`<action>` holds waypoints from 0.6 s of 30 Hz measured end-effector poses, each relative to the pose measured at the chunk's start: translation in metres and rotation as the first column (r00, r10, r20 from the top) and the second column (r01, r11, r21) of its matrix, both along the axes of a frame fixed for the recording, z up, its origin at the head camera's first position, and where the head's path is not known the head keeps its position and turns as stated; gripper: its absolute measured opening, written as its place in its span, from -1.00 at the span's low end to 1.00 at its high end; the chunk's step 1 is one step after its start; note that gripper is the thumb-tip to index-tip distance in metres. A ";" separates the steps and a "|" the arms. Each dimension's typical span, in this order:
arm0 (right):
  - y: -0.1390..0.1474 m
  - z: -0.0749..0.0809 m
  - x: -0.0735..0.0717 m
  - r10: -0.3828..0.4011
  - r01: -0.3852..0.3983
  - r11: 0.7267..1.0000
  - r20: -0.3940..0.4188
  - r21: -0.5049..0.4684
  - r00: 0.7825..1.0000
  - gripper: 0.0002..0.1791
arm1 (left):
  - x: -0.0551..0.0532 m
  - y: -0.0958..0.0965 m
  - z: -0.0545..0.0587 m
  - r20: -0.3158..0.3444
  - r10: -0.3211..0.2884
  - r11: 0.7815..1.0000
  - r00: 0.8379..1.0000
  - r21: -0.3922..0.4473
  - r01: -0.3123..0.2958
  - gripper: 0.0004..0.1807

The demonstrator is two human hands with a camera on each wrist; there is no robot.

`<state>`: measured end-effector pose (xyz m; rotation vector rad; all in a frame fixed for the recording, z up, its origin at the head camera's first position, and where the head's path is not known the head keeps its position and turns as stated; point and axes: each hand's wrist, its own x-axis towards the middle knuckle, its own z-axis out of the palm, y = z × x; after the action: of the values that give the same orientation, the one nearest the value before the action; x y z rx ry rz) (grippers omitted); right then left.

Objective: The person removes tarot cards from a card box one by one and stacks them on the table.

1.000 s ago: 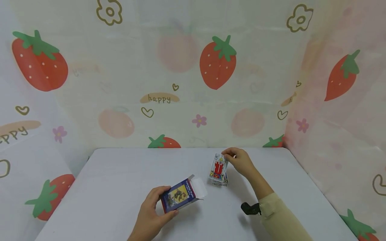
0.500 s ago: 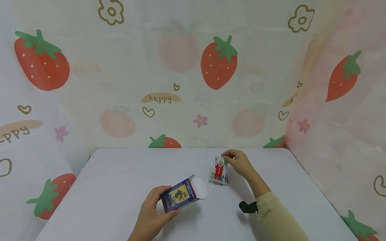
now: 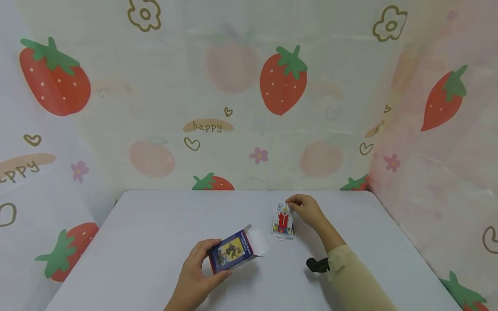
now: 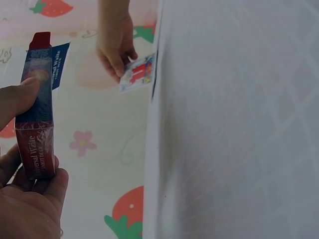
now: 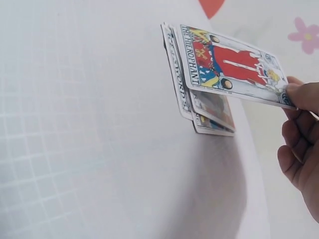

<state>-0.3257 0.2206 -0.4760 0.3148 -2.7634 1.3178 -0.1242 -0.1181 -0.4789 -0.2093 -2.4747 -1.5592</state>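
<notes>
My left hand (image 3: 198, 270) grips a blue tarot card box (image 3: 231, 252) between thumb and fingers, tilted above the table. The box's white end flap (image 3: 256, 242) hangs open toward the right. In the left wrist view the box's red and blue side (image 4: 37, 124) shows. With thumb and fingertips my right hand (image 3: 309, 211) pinches the far end of a Hierophant tarot card (image 5: 234, 64). That card is tilted over a small, uneven pile of tarot cards (image 5: 214, 127) on the table, its near end at the pile. Whatever is inside the box is hidden.
The white table (image 3: 155, 224) stands against a strawberry-print backdrop (image 3: 218, 86). Backdrop panels also stand at both sides. A black object (image 3: 317, 264) is attached at the right sleeve (image 3: 354, 272).
My right hand has come down slightly with the Hierophant card, bringing it closer onto the pile. My left hand and the box have stayed nearly still.
</notes>
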 end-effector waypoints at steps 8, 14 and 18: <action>-0.002 -0.009 -0.008 -0.023 0.023 1.000 0.033 -0.003 0.999 -0.84 | 0.000 0.000 0.000 0.000 0.000 1.000 1.000 -0.010 0.000 -0.20; 0.000 -0.020 -0.016 -0.026 0.026 1.000 0.059 0.004 0.998 -0.84 | 0.000 -0.001 0.000 -0.002 -0.003 1.000 1.000 -0.001 0.003 -0.18; 0.002 -0.027 -0.019 -0.018 0.018 1.000 0.048 0.005 0.999 -0.84 | 0.000 -0.001 -0.001 -0.002 -0.009 1.000 1.000 0.000 0.009 -0.18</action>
<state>-0.3448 0.2225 -0.5030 0.2613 -2.8020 1.3320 -0.1242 -0.1193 -0.4800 -0.2218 -2.4751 -1.5616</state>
